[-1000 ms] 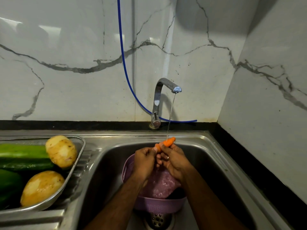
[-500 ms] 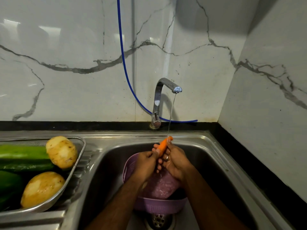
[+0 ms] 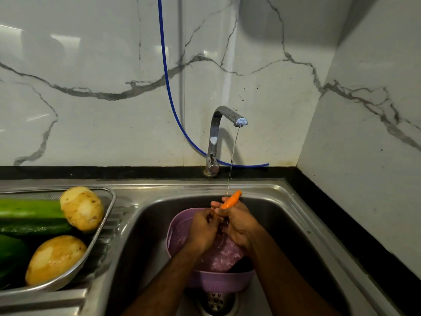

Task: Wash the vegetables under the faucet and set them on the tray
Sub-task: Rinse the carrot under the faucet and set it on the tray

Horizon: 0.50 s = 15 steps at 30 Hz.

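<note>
An orange carrot (image 3: pixel 231 200) sticks up out of my two hands under the thin stream from the chrome faucet (image 3: pixel 219 135). My right hand (image 3: pixel 239 224) grips its lower part, fingers curled round it. My left hand (image 3: pixel 202 229) is pressed against it from the left, fingers curled on the hidden lower end. Only the carrot's top shows. At the left, a metal tray (image 3: pixel 107 215) on the drainboard holds two potatoes (image 3: pixel 82 208) (image 3: pixel 54 258) and green cucumbers (image 3: pixel 29 215).
A purple plastic colander (image 3: pixel 218 281) sits in the steel sink (image 3: pixel 296 224) under my hands, above the drain (image 3: pixel 215 302). A blue hose (image 3: pixel 168 87) hangs down the marble wall behind the faucet. A black counter strip runs along the right wall.
The carrot has swung from pointing right to standing more upright under the stream. My hands have shifted their hold on it and stayed over the colander.
</note>
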Motion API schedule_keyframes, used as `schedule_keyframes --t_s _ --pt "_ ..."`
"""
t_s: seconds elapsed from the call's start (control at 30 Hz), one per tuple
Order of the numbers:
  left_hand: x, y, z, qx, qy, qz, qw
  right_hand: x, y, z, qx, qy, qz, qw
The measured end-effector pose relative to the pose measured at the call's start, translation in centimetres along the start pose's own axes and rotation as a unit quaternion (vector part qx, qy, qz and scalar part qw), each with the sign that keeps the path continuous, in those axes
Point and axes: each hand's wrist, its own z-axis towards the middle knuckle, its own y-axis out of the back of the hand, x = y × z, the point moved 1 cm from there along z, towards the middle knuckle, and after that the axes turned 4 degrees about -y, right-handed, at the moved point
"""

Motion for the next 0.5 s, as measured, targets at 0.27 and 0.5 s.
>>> schedule_keyframes --t_s 0.27,0.5 --pt "-0.4 0.0 0.0 -0.068 -0.051 0.070 0.994 -0.2 -1.6 -0.4 -0.044 0.066 -0.015 0.997" --pt "-1.4 -0.1 -0.4 -0.036 -0.091 0.072 0.993 0.4 -1.1 -0.3 -0.072 0.033 0.063 0.995"
